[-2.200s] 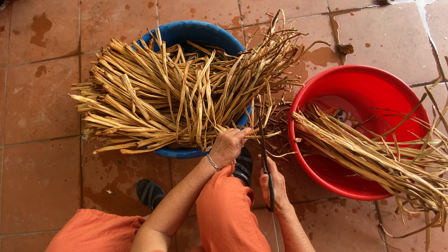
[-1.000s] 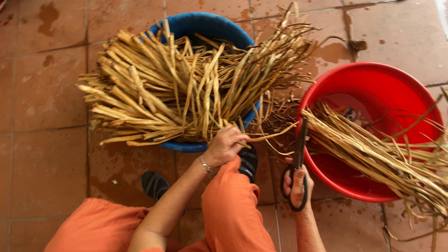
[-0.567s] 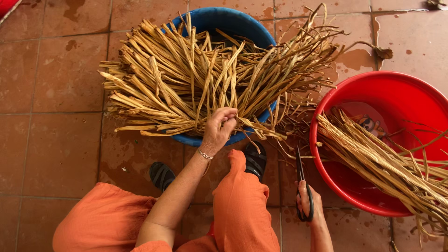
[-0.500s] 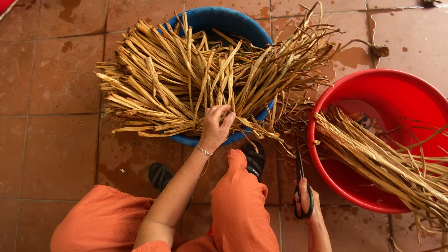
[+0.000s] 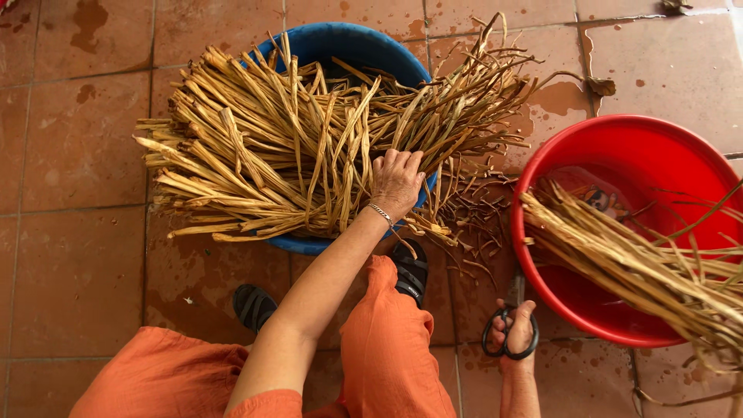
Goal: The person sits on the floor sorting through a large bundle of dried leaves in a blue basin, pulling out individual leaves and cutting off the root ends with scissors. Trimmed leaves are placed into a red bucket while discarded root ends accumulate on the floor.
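right hand (image 5: 517,334) low by the knee, closed through the loops of black scissors (image 5: 507,340), blades pointing away toward the red basin (image 5: 619,155) just beyond. left hand (image 5: 396,183) further out, fingers spread and pressed down on the heap of dried tan stalks (image 5: 294,147), curling into the strands rather than pinching any single one; thin bracelet at the wrist. heap lying crosswise under and beyond that hand, over the blue basin (image 5: 348,46), tips fanning off both sides. right of the left hand, loose scraps on the tiled floor (image 5: 77,255); past them a second bundle of stalks (image 5: 642,271) slanting out of the red basin. black sandals (image 5: 410,271) near the orange-clad legs. best, by the look of it, to gather a few stalks together near their ends, draw them free of the tangle in line with their length, and keep the scissors shut and angled away meanwhile.
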`<state>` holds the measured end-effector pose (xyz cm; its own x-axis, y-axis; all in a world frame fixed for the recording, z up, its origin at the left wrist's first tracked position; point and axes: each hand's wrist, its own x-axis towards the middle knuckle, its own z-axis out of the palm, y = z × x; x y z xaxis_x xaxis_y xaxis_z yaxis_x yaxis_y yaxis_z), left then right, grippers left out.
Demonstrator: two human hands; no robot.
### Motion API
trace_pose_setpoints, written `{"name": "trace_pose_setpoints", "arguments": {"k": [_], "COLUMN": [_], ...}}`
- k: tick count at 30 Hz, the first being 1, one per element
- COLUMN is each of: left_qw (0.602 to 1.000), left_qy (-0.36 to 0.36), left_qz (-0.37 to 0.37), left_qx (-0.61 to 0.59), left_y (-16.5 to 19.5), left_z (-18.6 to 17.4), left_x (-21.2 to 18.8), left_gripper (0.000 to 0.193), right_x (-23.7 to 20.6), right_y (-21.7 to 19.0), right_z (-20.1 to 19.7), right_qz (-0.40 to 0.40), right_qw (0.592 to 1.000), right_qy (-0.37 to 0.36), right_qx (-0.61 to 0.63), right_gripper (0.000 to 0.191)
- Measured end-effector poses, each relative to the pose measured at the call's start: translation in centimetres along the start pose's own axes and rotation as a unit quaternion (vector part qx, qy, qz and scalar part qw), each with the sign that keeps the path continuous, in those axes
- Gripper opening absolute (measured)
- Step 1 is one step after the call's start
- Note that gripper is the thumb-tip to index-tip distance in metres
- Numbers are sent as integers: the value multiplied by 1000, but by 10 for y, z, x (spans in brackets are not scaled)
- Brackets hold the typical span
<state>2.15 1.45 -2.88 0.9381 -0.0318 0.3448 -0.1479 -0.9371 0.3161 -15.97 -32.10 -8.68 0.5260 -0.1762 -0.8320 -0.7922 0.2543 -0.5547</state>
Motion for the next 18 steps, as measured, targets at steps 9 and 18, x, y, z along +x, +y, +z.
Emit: {"name": "trace_pose_setpoints", "arguments": {"k": [9,18], "left_qw": [977,968], "left_qy": [-23,-55], "left_qz": [-54,27], "left_qx": [-204,-244], "left_y": [11,28], "left_z": [3,-21], "left_x": [-9,-49], "left_gripper": [8,7], "right_x": [3,-22], "right_y": [-44,-13], "right_z": [-68,20], "right_qz": [-46,-274], "right_qw": [989,933], "right_qy": [44,-177], "right_qx": [-133,-152], "right_gripper": [78,100]}}
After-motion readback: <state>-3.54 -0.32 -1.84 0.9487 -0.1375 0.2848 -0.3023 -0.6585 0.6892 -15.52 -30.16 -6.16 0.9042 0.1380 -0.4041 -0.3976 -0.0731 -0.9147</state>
